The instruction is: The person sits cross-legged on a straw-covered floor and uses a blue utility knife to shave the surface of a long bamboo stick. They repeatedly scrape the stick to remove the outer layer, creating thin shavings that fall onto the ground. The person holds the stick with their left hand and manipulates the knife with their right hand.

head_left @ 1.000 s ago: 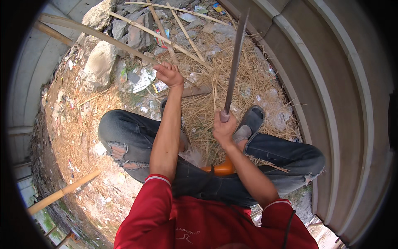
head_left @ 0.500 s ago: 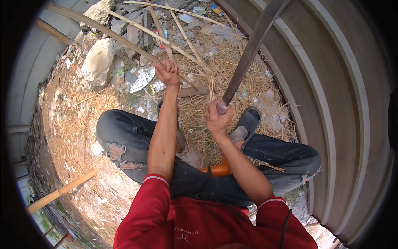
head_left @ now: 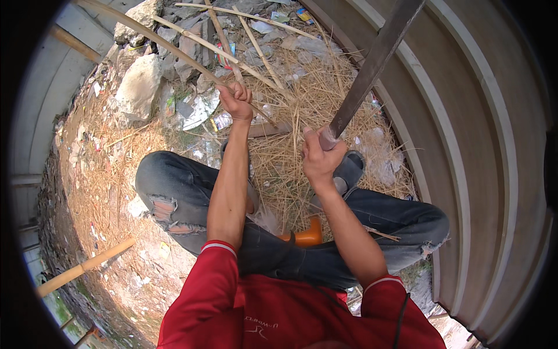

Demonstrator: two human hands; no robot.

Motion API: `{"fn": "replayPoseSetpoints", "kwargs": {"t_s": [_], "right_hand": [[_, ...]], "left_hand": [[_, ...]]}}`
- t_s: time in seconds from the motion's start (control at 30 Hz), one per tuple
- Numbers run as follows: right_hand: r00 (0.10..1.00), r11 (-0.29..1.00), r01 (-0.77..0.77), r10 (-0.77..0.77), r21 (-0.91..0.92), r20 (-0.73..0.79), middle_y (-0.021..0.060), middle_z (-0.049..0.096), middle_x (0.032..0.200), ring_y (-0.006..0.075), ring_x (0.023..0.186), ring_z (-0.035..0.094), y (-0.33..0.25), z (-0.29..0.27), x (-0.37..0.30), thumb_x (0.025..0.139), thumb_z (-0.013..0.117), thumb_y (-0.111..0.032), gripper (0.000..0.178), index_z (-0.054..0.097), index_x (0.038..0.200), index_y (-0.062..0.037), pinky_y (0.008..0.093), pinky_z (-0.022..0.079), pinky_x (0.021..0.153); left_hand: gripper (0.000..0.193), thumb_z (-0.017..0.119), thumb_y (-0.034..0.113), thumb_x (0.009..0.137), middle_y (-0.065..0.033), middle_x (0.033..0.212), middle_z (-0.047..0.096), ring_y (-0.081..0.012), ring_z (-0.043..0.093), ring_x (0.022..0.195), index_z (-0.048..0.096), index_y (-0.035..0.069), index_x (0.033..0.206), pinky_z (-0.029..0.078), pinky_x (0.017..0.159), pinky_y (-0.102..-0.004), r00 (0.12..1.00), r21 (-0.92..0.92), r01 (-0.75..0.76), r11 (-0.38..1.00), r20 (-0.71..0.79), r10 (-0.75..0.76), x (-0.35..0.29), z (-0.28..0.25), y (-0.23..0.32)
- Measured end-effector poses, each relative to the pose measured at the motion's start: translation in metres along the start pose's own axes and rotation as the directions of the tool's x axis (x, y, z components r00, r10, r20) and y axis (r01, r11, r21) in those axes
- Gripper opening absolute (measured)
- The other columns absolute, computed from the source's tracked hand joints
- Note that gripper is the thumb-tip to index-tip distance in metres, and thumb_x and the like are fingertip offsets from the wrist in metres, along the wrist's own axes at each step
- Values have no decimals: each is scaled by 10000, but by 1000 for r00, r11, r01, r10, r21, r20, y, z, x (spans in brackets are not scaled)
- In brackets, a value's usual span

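Note:
My left hand (head_left: 236, 103) is closed round a long thin bamboo strip (head_left: 168, 52), which slants from the upper left down toward the ground in front of me. The strip's lower end is close to a flat wooden block (head_left: 270, 130) among the straw. In my right hand (head_left: 321, 158) is the handle of a long dark-bladed machete (head_left: 375, 64), its blade raised and pointing up to the right. The blade is apart from the strip. Between my legs shows part of an orange plastic stool (head_left: 307, 234).
Straw-like shavings (head_left: 285, 174) cover the ground between my feet. Several bamboo strips (head_left: 200, 41) lie ahead beside pale rocks (head_left: 139, 87) and litter. A corrugated metal wall (head_left: 465, 145) curves close along my right. A bamboo pole (head_left: 87, 267) juts in at the left.
My right hand has shifted right and slightly forward with the machete, and the blade has swung to the right. My left hand and the bamboo strip have barely moved.

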State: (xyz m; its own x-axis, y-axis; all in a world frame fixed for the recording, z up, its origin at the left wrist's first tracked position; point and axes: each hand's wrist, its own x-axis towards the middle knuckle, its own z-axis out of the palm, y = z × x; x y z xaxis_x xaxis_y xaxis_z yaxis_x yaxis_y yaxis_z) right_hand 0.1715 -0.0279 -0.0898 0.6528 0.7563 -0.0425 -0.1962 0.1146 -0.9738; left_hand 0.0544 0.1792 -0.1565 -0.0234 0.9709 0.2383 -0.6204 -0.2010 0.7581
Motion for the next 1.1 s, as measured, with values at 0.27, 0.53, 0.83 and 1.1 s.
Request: {"fn": "replayPoseSetpoints", "kwargs": {"t_s": [0.27, 0.53, 0.83, 1.1], "right_hand": [[709, 635, -634, 705, -441, -3, 83, 588, 611, 209, 499, 551, 112, -52, -28, 830, 676, -102, 151, 684, 744, 22, 376, 430, 473], [992, 991, -105, 99, 78, 76, 4, 510, 567, 106, 458, 476, -43, 15, 16, 855, 738, -105, 239, 542, 729, -52, 295, 358, 430], [613, 564, -766, 785, -308, -88, 43, 572, 620, 153, 520, 540, 136, -59, -81, 875, 703, -136, 232, 582, 718, -14, 335, 406, 461], [978, 957, -185, 201, -222, 52, 27, 561, 606, 155, 513, 519, 36, -12, 8, 882, 705, -163, 290, 555, 675, -26, 350, 412, 503]], "left_hand": [[673, 322, 675, 1033, 53, 553, 197, -86, 130, 473, 246, 151, 618, 148, 445, -272, 994, 53, 49, 997, -102, -44, -18, -19, -21], [642, 350, 621, 1054, 46, 567, 228, -82, 162, 466, 265, 137, 642, 166, 438, -261, 979, 159, -94, 983, -165, 121, -5, 28, 10], [650, 389, 624, 1038, 36, 614, 280, -76, 239, 488, 281, 111, 654, 197, 449, -264, 956, 249, -225, 942, -133, 263, -22, 28, -13], [633, 381, 560, 1063, 19, 613, 322, -81, 321, 495, 314, 79, 656, 255, 462, -267, 925, 394, -286, 874, -123, 358, -23, 30, -15]]}}
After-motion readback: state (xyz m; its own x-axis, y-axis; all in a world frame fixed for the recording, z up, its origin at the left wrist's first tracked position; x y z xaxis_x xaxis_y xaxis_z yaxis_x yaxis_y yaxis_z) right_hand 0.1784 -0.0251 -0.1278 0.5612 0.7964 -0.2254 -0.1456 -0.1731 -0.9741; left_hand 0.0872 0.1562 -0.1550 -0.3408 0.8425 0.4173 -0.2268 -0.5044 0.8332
